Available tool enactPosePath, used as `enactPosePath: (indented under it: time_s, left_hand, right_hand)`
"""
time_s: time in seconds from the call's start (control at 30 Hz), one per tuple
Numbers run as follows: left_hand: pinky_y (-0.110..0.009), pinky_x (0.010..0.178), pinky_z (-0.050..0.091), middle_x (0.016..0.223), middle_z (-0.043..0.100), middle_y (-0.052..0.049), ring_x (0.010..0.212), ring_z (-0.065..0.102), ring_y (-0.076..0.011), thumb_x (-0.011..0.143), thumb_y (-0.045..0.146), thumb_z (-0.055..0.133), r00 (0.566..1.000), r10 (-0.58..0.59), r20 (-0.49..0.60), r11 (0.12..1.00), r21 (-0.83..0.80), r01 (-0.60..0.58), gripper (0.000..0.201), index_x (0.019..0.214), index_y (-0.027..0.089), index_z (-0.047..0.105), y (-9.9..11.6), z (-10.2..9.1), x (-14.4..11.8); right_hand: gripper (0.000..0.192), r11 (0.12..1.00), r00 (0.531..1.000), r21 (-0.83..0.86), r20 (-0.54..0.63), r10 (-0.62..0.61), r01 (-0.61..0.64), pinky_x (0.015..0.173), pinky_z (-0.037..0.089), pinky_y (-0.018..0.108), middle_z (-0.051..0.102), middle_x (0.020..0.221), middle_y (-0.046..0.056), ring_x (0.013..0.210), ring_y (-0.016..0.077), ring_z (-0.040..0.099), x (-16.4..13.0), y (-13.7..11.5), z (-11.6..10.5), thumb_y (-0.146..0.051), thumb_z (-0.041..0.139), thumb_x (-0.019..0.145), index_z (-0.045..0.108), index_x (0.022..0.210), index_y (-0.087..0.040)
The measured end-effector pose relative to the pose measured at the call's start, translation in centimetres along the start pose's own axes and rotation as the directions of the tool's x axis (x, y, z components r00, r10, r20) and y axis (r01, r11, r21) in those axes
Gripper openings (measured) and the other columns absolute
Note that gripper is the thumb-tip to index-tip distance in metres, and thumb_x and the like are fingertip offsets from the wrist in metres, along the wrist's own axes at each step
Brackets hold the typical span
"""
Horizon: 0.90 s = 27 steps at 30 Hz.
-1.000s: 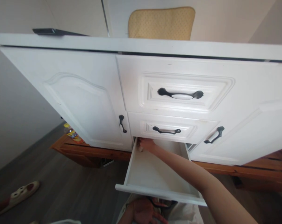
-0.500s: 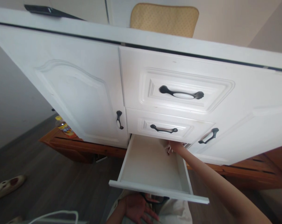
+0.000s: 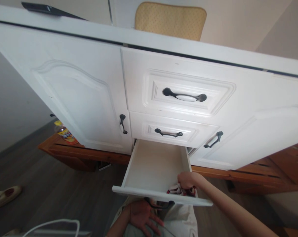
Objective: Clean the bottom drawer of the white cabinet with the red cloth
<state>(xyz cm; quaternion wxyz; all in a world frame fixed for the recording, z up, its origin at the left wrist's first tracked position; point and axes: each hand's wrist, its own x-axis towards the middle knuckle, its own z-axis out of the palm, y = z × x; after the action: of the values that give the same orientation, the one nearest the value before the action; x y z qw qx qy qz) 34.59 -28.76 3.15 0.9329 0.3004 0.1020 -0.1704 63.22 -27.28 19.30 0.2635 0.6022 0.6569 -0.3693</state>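
Note:
The white drawer (image 3: 149, 164) is pulled out from the bottom of the cabinet. Inside it, near the front right corner, my right hand (image 3: 187, 181) is closed on a red-and-white patterned cloth (image 3: 175, 190). Part of the cloth is hidden by my fingers and the drawer front. My left hand (image 3: 142, 215) lies open, palm up with fingers spread, below the drawer front and over my lap. Close to it is the dark drawer handle (image 3: 160, 205); I see no grip on it.
Above the drawer are two shut drawers with a dark upper handle (image 3: 184, 95) and lower handle (image 3: 168, 133). Cabinet doors flank them. A bottle (image 3: 65, 133) stands on the wooden bench (image 3: 65, 151) at left. A chair back (image 3: 171, 19) rises behind; a slipper (image 3: 7, 194) lies on the floor.
My right hand has moved from the back of the drawer to its front right corner, bringing the cloth along. The left hand stays open below, and the view has shifted slightly.

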Motion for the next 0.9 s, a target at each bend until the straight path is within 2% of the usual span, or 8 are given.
enactPosePath:
  time_s: [0.17,0.27,0.33,0.43,0.5,0.57,0.67,0.9]
  left_hand:
    - [-0.078,0.107,0.040,0.137,0.071,-0.007,0.133,0.062,-0.0441,0.084,0.067,0.065,0.991,0.033,-0.132,0.999,0.028,-0.030,0.053,0.131,0.043,0.066,-2.0,0.3,0.7]
    - [-0.067,0.105,0.049,0.134,0.071,-0.009,0.120,0.070,-0.0413,0.072,0.069,0.079,0.918,0.172,-0.357,0.983,0.121,-0.137,0.066,0.129,0.038,0.066,-4.1,1.3,1.4]
    - [-0.058,0.105,0.052,0.133,0.071,-0.012,0.116,0.070,-0.0374,0.074,0.073,0.076,0.821,0.289,-0.493,0.950,0.256,-0.180,0.068,0.126,0.030,0.068,-4.5,2.7,1.3]
    - [-0.049,0.103,0.052,0.123,0.076,-0.011,0.111,0.070,-0.0326,0.081,0.081,0.058,0.675,0.404,-0.617,0.889,0.438,-0.132,0.070,0.118,0.024,0.072,-3.4,5.0,0.4]
    - [-0.046,0.103,0.051,0.110,0.079,-0.009,0.107,0.069,-0.0322,0.083,0.086,0.047,0.549,0.435,-0.713,0.863,0.504,-0.031,0.073,0.105,0.023,0.076,-1.9,6.0,-0.2]
    - [-0.044,0.105,0.049,0.104,0.081,-0.009,0.107,0.069,-0.0339,0.082,0.086,0.044,0.451,0.463,-0.763,0.836,0.545,0.065,0.072,0.094,0.023,0.078,-0.4,6.6,-0.8]
    - [-0.041,0.105,0.047,0.109,0.082,-0.008,0.110,0.069,-0.0346,0.083,0.081,0.048,0.441,0.502,-0.744,0.801,0.592,0.087,0.067,0.093,0.023,0.080,1.2,6.8,-1.2]
    - [-0.039,0.087,0.050,0.086,0.080,-0.011,0.089,0.070,-0.0319,0.082,0.085,0.046,0.419,0.516,-0.747,0.786,0.607,0.116,0.078,0.084,0.015,0.082,2.9,3.5,-0.3]
  right_hand:
    - [0.036,0.999,1.000,0.047,0.011,0.026,-0.026,0.049,0.042,0.026,0.077,0.073,0.014,0.055,0.0192,0.064,-2.5,0.9,-0.5,-0.006,0.050,0.064,0.079,0.086,-0.008]
    - [0.037,0.918,0.984,0.391,-0.178,0.005,0.066,0.056,0.046,0.026,0.076,0.073,0.008,0.060,0.0183,0.064,-5.7,3.0,-0.7,-0.013,0.048,0.064,0.077,0.086,-0.013]
    - [0.036,0.743,0.919,0.632,-0.390,0.060,0.220,0.069,0.053,0.029,0.079,0.084,0.007,0.075,0.0221,0.068,-8.1,4.8,0.4,-0.018,0.052,0.063,0.077,0.088,-0.015]
    - [0.030,0.455,0.738,0.787,-0.585,0.336,0.417,0.084,0.059,0.040,0.080,0.094,0.011,0.088,0.0303,0.071,-10.5,7.7,4.5,-0.032,0.065,0.061,0.078,0.085,-0.016]
    - [0.029,0.247,0.588,0.821,-0.548,0.595,0.515,0.078,0.061,0.043,0.078,0.083,0.011,0.078,0.0308,0.071,-10.8,9.4,8.2,-0.038,0.077,0.052,0.076,0.074,-0.018]
    - [0.033,0.034,0.483,0.806,-0.387,0.786,0.591,0.065,0.062,0.044,0.075,0.072,0.008,0.066,0.0282,0.068,-10.3,10.7,11.9,-0.038,0.084,0.042,0.072,0.067,-0.021]
    - [0.040,-0.140,0.421,0.720,-0.226,0.879,0.679,0.061,0.064,0.044,0.074,0.076,0.005,0.068,0.0284,0.071,-9.1,11.8,15.7,-0.037,0.088,0.040,0.070,0.073,-0.023]
    - [0.048,-0.215,0.320,0.565,-0.092,0.943,0.797,0.069,0.066,0.048,0.073,0.092,0.002,0.076,0.0252,0.072,-6.5,14.0,17.6,-0.034,0.086,0.049,0.065,0.091,-0.025]
